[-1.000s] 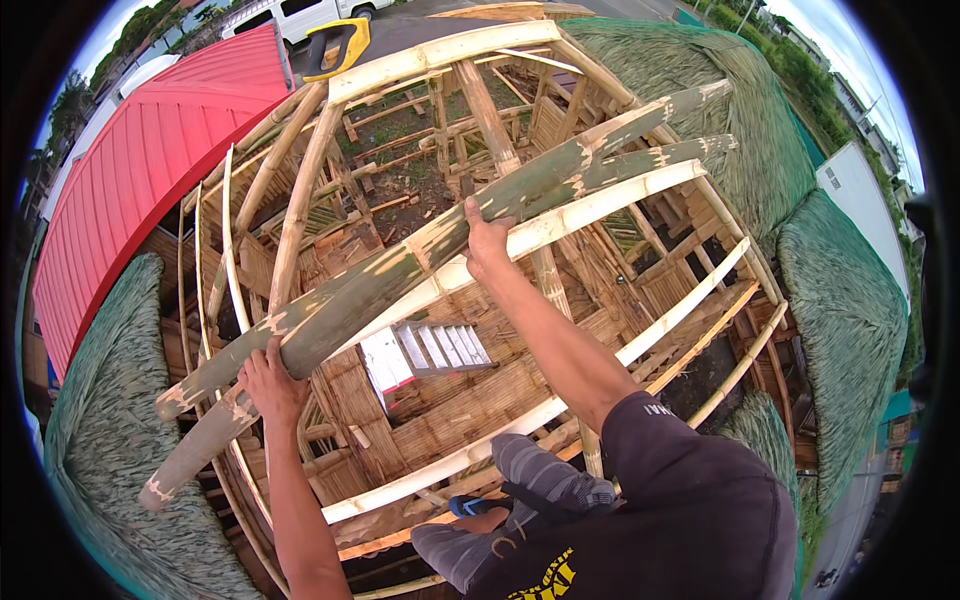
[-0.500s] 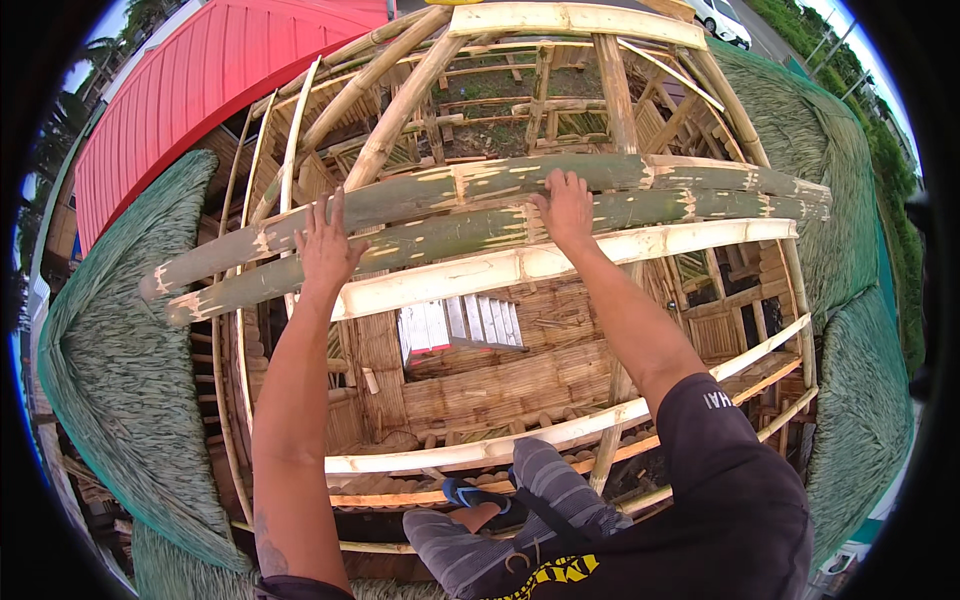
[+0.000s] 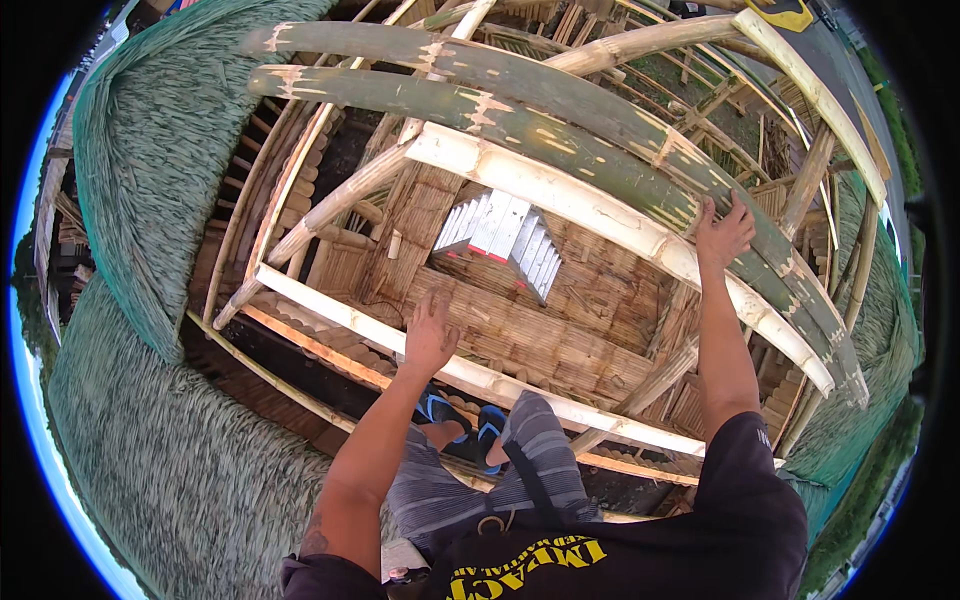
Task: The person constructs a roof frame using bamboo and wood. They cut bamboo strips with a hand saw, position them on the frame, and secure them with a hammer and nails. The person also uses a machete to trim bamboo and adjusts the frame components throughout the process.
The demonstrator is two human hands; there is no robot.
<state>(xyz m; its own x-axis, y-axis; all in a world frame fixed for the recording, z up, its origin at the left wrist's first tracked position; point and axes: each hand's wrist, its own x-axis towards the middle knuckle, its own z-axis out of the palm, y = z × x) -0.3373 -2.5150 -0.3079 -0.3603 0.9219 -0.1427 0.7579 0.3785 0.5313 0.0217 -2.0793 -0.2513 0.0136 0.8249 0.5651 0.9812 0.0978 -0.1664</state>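
Two long green split-bamboo lengths lie side by side across the roof frame, the far length (image 3: 560, 85) and the near length (image 3: 560, 140). Their skin is partly scraped pale. My right hand (image 3: 722, 240) rests on them toward their right end, thumb and fingers apart. In front of them runs a pale split-bamboo beam (image 3: 560, 205). My left hand (image 3: 432, 335) has its fingers spread and holds nothing; it hovers over or beside a lower pale bamboo rail (image 3: 330, 315), and contact cannot be made out. My sandalled feet (image 3: 490, 430) are below that rail.
A metal stepladder (image 3: 500, 235) stands below on the bamboo-slat floor (image 3: 520, 320). Thatch roofing (image 3: 150, 200) with green netting lies on the left, with more thatch (image 3: 880, 350) at the right. Round bamboo posts (image 3: 330, 215) slant between the rails.
My left hand has left the green bamboo and come down toward the lower rail. My right hand is now nearer the lengths' right end. The view has turned and tilted downward.
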